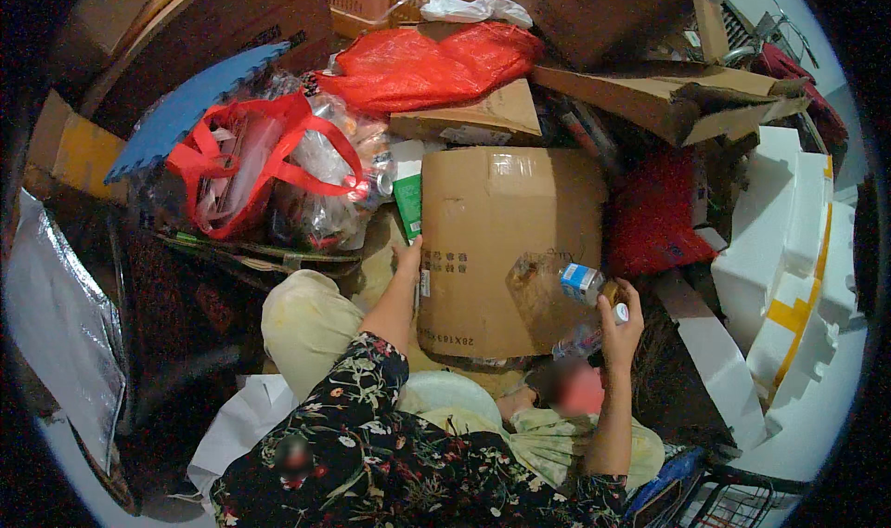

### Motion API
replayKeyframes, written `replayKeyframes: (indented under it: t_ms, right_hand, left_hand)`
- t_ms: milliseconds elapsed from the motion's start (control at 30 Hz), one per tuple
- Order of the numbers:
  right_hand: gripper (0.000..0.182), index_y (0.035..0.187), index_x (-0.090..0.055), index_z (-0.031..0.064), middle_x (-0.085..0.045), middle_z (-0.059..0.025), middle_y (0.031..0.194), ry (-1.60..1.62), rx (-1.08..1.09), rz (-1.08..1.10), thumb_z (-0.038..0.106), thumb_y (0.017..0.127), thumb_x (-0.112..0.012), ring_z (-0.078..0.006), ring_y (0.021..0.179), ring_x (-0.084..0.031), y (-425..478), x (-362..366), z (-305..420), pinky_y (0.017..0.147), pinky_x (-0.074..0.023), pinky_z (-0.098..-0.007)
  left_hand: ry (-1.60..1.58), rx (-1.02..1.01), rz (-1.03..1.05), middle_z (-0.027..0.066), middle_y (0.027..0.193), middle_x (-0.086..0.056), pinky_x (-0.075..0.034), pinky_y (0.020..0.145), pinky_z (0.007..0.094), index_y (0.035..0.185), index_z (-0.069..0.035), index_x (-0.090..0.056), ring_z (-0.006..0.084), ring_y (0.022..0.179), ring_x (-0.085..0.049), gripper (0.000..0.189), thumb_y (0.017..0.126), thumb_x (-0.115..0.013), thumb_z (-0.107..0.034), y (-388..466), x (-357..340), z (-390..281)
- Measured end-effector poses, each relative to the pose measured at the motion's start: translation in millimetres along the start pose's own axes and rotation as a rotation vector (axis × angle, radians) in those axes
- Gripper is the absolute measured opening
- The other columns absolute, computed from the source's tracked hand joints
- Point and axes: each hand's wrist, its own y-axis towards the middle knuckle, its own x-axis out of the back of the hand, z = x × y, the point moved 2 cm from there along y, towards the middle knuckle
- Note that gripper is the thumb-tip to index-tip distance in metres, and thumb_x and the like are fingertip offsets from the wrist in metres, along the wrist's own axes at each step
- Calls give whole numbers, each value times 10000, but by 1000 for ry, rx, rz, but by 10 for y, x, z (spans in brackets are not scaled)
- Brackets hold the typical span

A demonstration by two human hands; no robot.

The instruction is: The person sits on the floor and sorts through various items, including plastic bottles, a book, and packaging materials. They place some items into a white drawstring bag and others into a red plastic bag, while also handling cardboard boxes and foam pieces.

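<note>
A brown cardboard box [480,201], with printing and tape on it, lies right in front of me. My left hand [409,258] grips its left edge, the fingers partly hidden. Over the box's right edge, my right hand [621,330] holds a clear plastic bottle [585,282] with a blue and white label. Between the same fingers show a brownish piece [614,293] and a white cap [621,313]; whether they belong to that bottle I cannot tell. Another crumpled clear plastic bottle [578,342] lies below, at the box's lower right corner. A green packet [409,204] sticks out beside the box's left edge.
At left, a red carry bag [237,166] lies among clear plastic bags and cans, with a blue foam mat [188,121] behind. A red plastic bag [431,65] rests beyond the box. White foam pieces [759,249] stand at right; a silver foil sheet [62,326] leans far left.
</note>
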Motion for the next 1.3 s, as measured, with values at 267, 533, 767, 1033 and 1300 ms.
replayKeyframes:
  t_ms: [267, 533, 767, 1033, 1300]
  right_hand:
    - [406, 1149, -539, -13, -602, -158, 1093, -64, -58, -29, 143, 796, -664, -228, 1002, -575, 44, 114, 64, 880, -432, -323]
    - [361, 1139, -557, 18, -609, -155, 1080, -280, 17, -351, 136, 810, -647, -262, 988, -591, 29, 759, -105, 870, -441, -337]
    - [383, 1142, -565, 39, -611, -156, 1091, -565, -57, -374, 165, 792, -660, -302, 985, -596, -91, 1099, -727, 840, -461, -357]
    - [376, 1200, -522, 128, -552, -103, 1200, -684, 18, -262, 107, 832, -596, -321, 988, -581, -62, 940, -1176, 820, -479, -374]
    - [324, 1114, -529, 90, -507, -176, 1195, -1118, 214, 247, 26, 801, -476, -337, 760, -581, -314, 651, -1852, 633, -516, -399]
  left_hand:
    - [69, 7, 141, 135, 1220, -515, -438, 827, 409, 1214, -47, -491, 284, 1038, -531, 436, 894, -548, -338, 378, 62, 14]
    - [448, -597, -585, 181, 902, -638, -445, 695, 424, 1069, -55, -571, 327, 783, -591, 201, 898, -473, -96, -666, -201, -643]
    - [750, -636, -648, 160, 857, -662, -477, 688, 448, 1162, -202, -569, 358, 761, -626, 313, 880, -481, -97, -1056, -119, -934]
    - [854, -1011, -292, 218, 1376, -296, -263, 1041, 452, 1360, -10, -287, 379, 1267, -294, 594, 818, -532, 3, -1250, -192, -804]
    - [822, -624, -158, 236, 1371, -303, -281, 1035, 432, 1374, 12, -237, 379, 1266, -304, 660, 855, -591, -191, -1042, -121, -200]
